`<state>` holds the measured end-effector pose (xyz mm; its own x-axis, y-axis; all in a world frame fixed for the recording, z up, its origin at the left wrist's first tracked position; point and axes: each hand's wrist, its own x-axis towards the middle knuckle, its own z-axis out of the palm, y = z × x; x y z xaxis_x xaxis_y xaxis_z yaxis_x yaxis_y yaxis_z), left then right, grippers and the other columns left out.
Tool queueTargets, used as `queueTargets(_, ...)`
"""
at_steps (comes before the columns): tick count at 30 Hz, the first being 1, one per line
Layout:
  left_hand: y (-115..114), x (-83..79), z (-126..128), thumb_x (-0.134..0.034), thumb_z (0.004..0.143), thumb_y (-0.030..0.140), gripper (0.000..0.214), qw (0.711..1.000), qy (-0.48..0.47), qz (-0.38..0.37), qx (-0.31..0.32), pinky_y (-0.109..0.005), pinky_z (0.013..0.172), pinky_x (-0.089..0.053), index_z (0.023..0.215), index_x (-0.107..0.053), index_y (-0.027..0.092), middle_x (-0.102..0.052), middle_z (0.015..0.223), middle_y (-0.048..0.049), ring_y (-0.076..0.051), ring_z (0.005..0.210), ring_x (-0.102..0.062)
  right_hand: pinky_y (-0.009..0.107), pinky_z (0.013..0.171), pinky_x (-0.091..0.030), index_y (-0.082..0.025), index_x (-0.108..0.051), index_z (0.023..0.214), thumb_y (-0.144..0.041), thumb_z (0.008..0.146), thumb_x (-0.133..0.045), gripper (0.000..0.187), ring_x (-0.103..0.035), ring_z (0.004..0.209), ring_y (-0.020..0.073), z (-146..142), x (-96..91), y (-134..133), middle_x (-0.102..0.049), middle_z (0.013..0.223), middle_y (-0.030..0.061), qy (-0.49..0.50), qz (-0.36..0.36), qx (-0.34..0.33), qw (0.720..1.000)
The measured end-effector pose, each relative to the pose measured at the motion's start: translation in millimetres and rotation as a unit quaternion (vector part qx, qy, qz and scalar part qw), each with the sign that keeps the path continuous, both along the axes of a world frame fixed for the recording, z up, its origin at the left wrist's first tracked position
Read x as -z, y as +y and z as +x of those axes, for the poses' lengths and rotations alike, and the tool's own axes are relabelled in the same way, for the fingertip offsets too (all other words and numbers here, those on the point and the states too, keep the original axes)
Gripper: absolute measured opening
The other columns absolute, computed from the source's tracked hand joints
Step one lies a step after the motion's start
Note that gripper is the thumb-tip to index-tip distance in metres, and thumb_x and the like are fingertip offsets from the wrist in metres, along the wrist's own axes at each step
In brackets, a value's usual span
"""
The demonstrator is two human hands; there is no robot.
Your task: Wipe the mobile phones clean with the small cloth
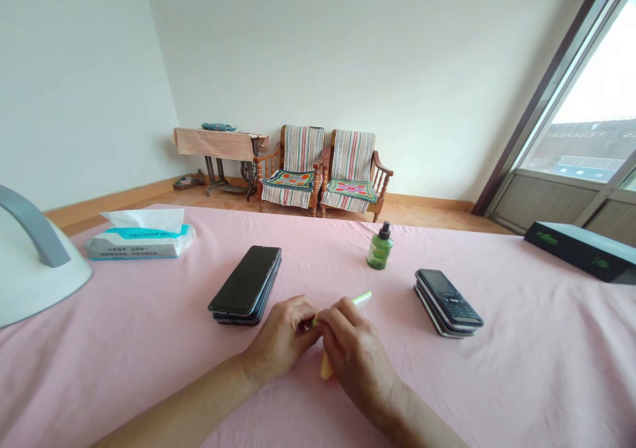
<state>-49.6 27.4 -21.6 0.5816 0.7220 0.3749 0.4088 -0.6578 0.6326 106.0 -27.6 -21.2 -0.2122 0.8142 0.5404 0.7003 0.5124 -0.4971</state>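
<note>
In the head view both my hands meet low in the middle, over the pink cloth. My left hand (282, 334) is closed, its thumb and fingers pinching the near end of a slim, pale green and white pen-shaped stick (363, 297). Fingers of my right hand (355, 347) are curled over the middle of this stick, and its far end sticks out to the upper right. A small pale yellow piece (326, 367) shows below the right fingers; whether it is held or lies on the cloth, I cannot tell. The fingertips are partly hidden.
On the pink-covered table (318, 256) are stacked smartphones (247, 282), stacked keypad phones (448, 302), a green spray bottle (380, 248), a tissue pack (142, 239), a black box (581, 249) and a white appliance with grey handle (34, 262). Two chairs (348, 169) stand beyond.
</note>
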Motion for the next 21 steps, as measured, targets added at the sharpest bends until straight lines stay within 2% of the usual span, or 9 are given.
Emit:
queueTargets(3,0.5,-0.7,-0.3,-0.059,0.086,0.027,0.023,1.0,0.007,-0.001,0.0,-0.022,0.056,-0.033,0.066,-0.062,0.015,-0.052,0.065,0.0019,-0.013,0.062,-0.049,0.023,0.063,-0.042,-0.018,-0.062,0.081,-0.007,0.085,-0.046,0.02,-0.054,0.066,0.0133,18.1,1.2,9.0,-0.053,0.076,0.0013,0.068,0.01,0.059,0.996)
queueTargets(8,1.5,-0.2,-0.8,-0.06,0.085,0.024,0.019,1.0,0.012,-0.004,-0.002,-0.022,0.057,-0.034,0.068,-0.064,0.015,-0.054,0.068,0.0008,-0.013,0.063,-0.05,0.025,0.063,-0.041,-0.017,-0.063,0.078,-0.009,0.08,-0.05,0.016,-0.055,0.067,0.0146,47.8,1.7,22.4,-0.054,0.074,0.0017,0.096,0.024,0.144,0.985)
queueTargets(11,1.6,0.7,-0.8,-0.06,0.085,0.025,0.02,1.0,0.014,-0.002,-0.002,-0.022,0.057,-0.034,0.068,-0.063,0.015,-0.054,0.068,0.0008,-0.013,0.063,-0.05,0.024,0.063,-0.041,-0.017,-0.063,0.079,-0.01,0.081,-0.048,0.016,-0.055,0.067,0.0144,42.6,2.7,20.4,-0.054,0.074,0.0018,0.098,0.026,0.139,0.985)
queueTargets(16,1.4,1.1,-1.1,-0.058,0.087,0.03,0.029,1.0,0.016,0.004,-0.003,-0.022,0.056,-0.032,0.062,-0.056,0.015,-0.049,0.064,0.0022,-0.013,0.063,-0.048,0.022,0.062,-0.041,-0.018,-0.064,0.079,-0.011,0.083,-0.044,0.021,-0.054,0.066,0.0125,16.0,0.8,10.4,-0.054,0.075,0.0015,0.099,0.003,0.037,0.994)
queueTargets(18,1.5,1.1,-1.4,-0.059,0.087,0.029,0.028,1.0,0.018,0.003,-0.002,-0.021,0.056,-0.032,0.062,-0.056,0.015,-0.049,0.064,0.0021,-0.013,0.063,-0.048,0.022,0.062,-0.041,-0.018,-0.064,0.078,-0.012,0.081,-0.046,0.019,-0.054,0.066,0.0127,15.7,-0.8,10.8,-0.055,0.075,0.0016,0.125,-0.005,0.048,0.991)
queueTargets(21,2.0,1.2,-1.7,-0.059,0.085,0.026,0.023,1.0,0.021,-0.001,-0.002,-0.021,0.057,-0.033,0.065,-0.059,0.015,-0.052,0.067,0.0014,-0.013,0.063,-0.049,0.023,0.061,-0.041,-0.018,-0.065,0.075,-0.016,0.076,-0.052,0.014,-0.054,0.063,0.0132,27.8,-0.4,17.0,-0.056,0.072,0.0004,0.186,-0.03,0.113,0.976)
